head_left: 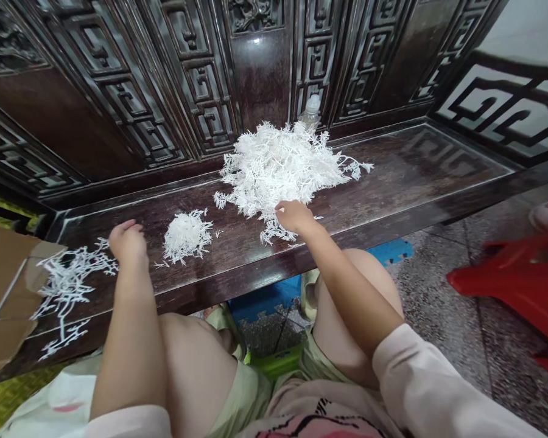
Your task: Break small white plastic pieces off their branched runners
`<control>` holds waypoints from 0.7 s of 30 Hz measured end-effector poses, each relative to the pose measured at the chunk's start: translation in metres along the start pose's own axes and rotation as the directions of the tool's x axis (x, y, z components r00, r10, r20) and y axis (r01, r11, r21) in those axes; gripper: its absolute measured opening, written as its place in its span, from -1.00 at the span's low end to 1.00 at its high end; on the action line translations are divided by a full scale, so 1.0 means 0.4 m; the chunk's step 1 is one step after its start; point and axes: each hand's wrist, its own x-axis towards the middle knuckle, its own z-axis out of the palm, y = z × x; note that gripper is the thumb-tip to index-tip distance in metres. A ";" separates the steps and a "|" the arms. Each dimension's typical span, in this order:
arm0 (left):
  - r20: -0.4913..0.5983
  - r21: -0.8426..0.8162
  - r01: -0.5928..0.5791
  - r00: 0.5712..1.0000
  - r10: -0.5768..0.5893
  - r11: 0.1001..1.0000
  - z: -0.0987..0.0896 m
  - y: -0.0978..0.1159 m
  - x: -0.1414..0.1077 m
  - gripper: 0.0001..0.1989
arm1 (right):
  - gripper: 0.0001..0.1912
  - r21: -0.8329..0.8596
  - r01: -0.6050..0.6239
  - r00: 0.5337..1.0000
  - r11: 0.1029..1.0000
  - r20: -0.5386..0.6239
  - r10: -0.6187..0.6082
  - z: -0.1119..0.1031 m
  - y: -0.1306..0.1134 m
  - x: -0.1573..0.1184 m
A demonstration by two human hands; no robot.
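Note:
A large heap of white feathery artificial sprigs (283,164) lies on the dark wooden bench (383,188). At its front edge is my right hand (296,218), its fingers pinched on a white sprig (274,231), most of which merges with the heap. My left hand (128,242) hovers over the bench at the left, fingers loosely bent and apart, with nothing visible in them. Just left of it lies a tangle of bare white branched stems (73,277). A small mound of loose white leaf pieces (187,236) sits between my hands.
Behind the heap stands a clear bottle (311,111) against the carved wooden backrest (260,73). A cardboard piece (9,286) is at the far left. Red plastic stools (520,274) stand on the speckled floor at right. Blue foam matting (265,301) shows below the bench.

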 end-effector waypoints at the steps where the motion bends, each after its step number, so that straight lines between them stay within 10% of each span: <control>1: -0.019 -0.040 0.034 0.999 -0.034 0.999 0.022 0.022 -0.003 -0.63 | -0.62 -0.013 -0.014 0.999 1.000 0.032 0.015 0.009 -0.002 0.007; 7: 0.139 -0.007 -0.019 0.990 0.019 1.000 0.126 0.167 -0.115 -0.73 | -0.55 -0.142 -0.117 0.989 0.983 0.075 0.129 0.063 -0.018 0.022; 13: 0.329 0.101 -0.185 0.933 0.142 0.978 0.183 0.232 -0.205 -0.75 | -0.69 -0.126 -0.046 0.988 0.991 -0.154 0.026 0.049 -0.015 0.020; 21: 0.328 0.146 -0.188 0.935 0.132 0.971 0.182 0.230 -0.195 -0.76 | -0.79 0.413 0.268 0.865 0.870 -0.502 -0.029 -0.002 0.011 0.029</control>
